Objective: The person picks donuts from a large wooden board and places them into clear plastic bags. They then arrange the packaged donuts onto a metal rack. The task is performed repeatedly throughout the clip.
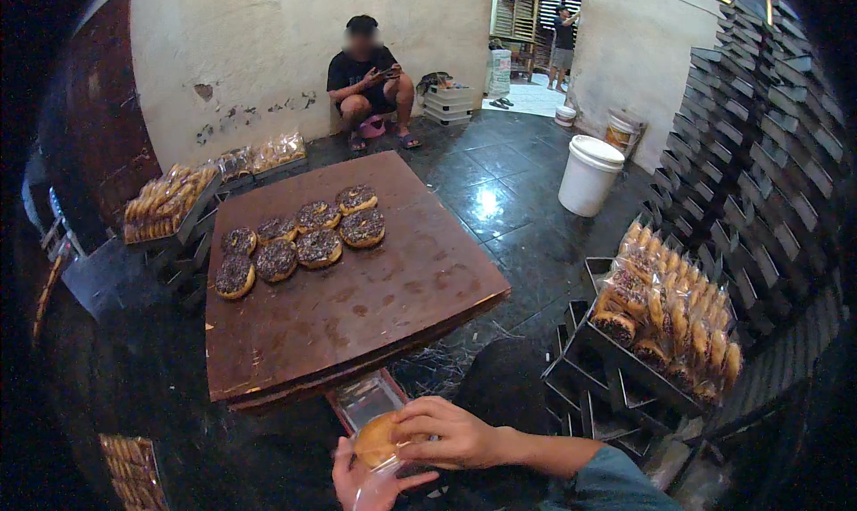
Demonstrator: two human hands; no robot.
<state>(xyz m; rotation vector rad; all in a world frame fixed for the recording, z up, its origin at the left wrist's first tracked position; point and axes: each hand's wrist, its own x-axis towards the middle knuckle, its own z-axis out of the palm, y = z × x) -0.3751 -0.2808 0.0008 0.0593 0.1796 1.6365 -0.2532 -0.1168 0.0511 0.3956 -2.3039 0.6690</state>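
Observation:
Low in front of me, a golden-brown doughnut (375, 441) is between my two hands, its lower part in a clear plastic bag (386, 465). My right hand (457, 432) comes in from the right, with its fingers closed over the doughnut's top and side. Below it, my left hand (364, 486) is closed around the bag from the left; part of its grip is hidden. Beyond my hands, several doughnuts with dark chocolate sprinkles (319, 248) lie in two rows on a brown board tabletop (393, 283).
A tray of bagged doughnuts (665, 310) stands on stacked black trays at right. More bagged doughnuts (170, 199) lie at far left and lower left (132, 471). Beneath the table's near edge is a red-edged tray (370, 399). A white bucket (591, 176) and a seated person (370, 83) are farther off.

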